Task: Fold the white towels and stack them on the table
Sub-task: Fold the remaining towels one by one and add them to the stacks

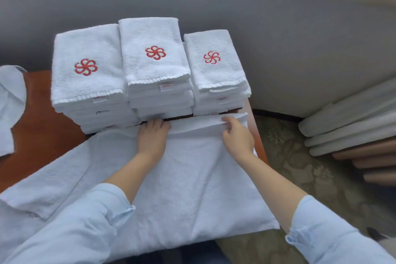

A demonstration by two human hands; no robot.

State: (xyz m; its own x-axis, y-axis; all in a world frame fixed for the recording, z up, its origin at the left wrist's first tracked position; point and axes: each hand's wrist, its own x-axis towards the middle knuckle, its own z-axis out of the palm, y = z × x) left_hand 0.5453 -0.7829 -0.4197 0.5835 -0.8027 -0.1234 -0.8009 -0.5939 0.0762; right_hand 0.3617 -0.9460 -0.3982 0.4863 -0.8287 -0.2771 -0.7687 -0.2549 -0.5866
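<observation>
A single wide-angle camera rides on the person's head, facing forward and steeply down along both forearms onto the table [40, 100]. It sits close. The left hand [152, 135] and right hand [236, 135] meet the towel [192, 178] near mid-frame, the sleeves [85, 221] fill the lower corners, and the far edges curve.

The spread towel [192, 178] was white terry cloth, nubbly, matt and softly creased. The stacked towels [154, 70] were the same looped cloth, with ribbed hems and emblems [155, 52] stitched in red thread. The table [42, 103] showed reddish-brown wood, smooth with a mild gloss. The sofa [300, 38] was grey fabric, matt; the carpet [300, 167] was a dull patterned pile. The sleeves [85, 221] were pale-blue cloth, thin and smooth.
</observation>
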